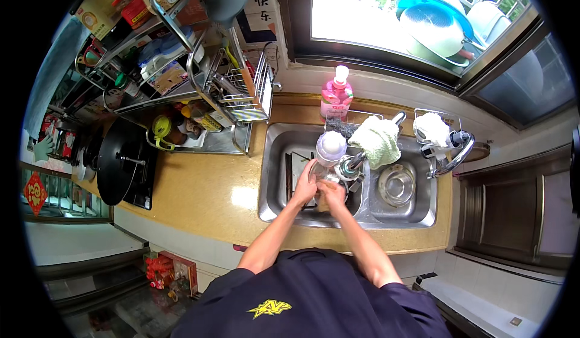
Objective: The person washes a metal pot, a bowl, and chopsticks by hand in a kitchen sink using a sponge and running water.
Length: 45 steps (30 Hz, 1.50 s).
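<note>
Both my hands are over the left basin point(277, 202) of a steel double sink, close together below a tap fitted with a white filter head point(331, 147). My left hand point(306, 185) grips the side of a clear vessel point(319, 171), apparently glass, partly hidden by the filter head. Against that vessel lies my right hand point(333, 195), blurred, with its fingers curled inward. A tan patch below the fingers is too smeared to name. Dark bars of a rack point(289, 175) show at the basin's left. In the right basin point(423, 202) sits a clear glass bowl point(397, 185).
A pale green cloth point(376, 141) drapes over the tap. Behind the sink stands a pink detergent bottle point(336, 95). A wire caddy point(437, 129) holds a white cloth. To the left are a steel shelf rack point(204, 138) and a black wok lid point(115, 166).
</note>
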Available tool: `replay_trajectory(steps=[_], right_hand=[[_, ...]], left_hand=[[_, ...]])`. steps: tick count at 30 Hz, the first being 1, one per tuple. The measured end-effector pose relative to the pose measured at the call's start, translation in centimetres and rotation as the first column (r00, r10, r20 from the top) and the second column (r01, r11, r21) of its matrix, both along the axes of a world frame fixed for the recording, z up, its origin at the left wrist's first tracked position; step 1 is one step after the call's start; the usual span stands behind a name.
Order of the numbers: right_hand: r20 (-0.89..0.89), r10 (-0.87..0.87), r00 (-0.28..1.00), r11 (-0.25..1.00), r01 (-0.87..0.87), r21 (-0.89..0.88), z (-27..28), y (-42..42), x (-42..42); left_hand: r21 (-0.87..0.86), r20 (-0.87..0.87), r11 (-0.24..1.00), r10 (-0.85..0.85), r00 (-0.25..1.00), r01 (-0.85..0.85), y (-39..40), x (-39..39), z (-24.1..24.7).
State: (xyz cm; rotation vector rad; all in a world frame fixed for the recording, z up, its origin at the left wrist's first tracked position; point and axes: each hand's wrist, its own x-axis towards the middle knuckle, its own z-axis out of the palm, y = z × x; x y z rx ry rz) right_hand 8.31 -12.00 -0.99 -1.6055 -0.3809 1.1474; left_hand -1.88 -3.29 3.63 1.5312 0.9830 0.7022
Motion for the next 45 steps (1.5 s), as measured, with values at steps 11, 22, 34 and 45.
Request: replay_trajectory(steps=[11, 22, 34, 45], right_hand=[[0.867, 0.478, 0.141, 0.617, -0.757, -0.218, -0.3, 2.6, 11.3], [0.773, 0.261, 0.578, 0.951, -0.291, -0.104, 0.9, -0.7, 6.1], [0.336, 0.526, 0.781, 0.815, -0.576, 0.066, -1.4, 0.7, 8.1], [0.769, 0.389, 0.507, 0.726, -0.683, 0.084, 3.9, 2.2, 8.4]], left_hand=[[-0.180, -0.447, 0.916, -0.401, 0.800, 0.358, 2.2, 0.1, 4.4], [-0.050, -0.546, 0.988, 0.093, 0.832, -0.143, 1.2, -0.8, -2.4], [0.027, -0.237, 0.972, -0.220, 0.946, 0.233, 2.4, -2.0, 0.6], [-0.479, -0.095, 0.796, -0.465, 0.880, 0.369, 4.6, -1.4, 6.8]])
